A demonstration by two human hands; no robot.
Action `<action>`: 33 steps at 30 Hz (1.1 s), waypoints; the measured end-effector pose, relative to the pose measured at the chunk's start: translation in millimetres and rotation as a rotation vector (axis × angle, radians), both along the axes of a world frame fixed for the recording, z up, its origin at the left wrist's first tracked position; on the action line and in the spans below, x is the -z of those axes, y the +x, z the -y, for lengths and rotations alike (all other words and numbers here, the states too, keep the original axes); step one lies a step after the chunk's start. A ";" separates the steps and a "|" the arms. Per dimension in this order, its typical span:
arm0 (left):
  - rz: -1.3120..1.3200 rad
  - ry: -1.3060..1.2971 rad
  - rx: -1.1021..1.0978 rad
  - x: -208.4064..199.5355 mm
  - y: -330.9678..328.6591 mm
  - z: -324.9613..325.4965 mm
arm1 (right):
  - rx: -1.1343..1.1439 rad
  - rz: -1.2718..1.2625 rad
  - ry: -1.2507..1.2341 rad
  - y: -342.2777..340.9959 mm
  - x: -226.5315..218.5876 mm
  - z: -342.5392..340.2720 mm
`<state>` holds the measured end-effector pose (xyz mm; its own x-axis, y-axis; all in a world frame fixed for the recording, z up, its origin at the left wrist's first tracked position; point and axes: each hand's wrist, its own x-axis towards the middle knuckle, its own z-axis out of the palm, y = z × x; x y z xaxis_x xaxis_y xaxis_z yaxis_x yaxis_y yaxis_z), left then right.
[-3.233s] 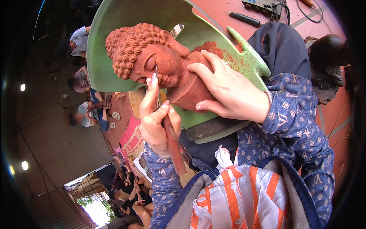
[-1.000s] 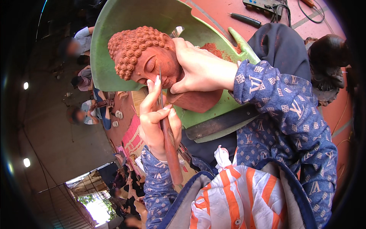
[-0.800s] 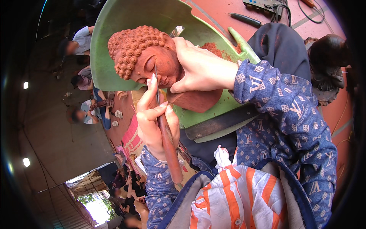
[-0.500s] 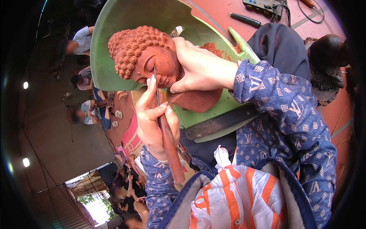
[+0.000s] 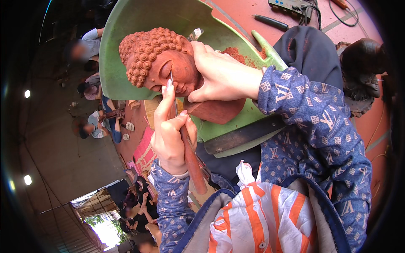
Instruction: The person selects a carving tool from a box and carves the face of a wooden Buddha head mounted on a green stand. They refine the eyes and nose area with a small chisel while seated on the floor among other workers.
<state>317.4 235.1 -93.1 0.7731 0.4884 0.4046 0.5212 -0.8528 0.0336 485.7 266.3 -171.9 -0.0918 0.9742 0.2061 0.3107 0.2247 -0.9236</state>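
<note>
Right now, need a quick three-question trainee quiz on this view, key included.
1. True or false: the left hand holds the wood-handled tool.
2. Pick one. The right hand grips:
a) the black pen-shaped tool
b) the carved bust
c) the red floor
3. Where is the wood-handled tool's tip?

Key:
1. True.
2. b
3. At the bust's face, near an eye; whether it touches can't be told.
</note>
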 end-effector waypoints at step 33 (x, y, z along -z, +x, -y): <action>0.099 -0.078 -0.020 3.8 -0.8 2.3 | -0.011 -0.043 -0.003 1.1 1.0 -0.6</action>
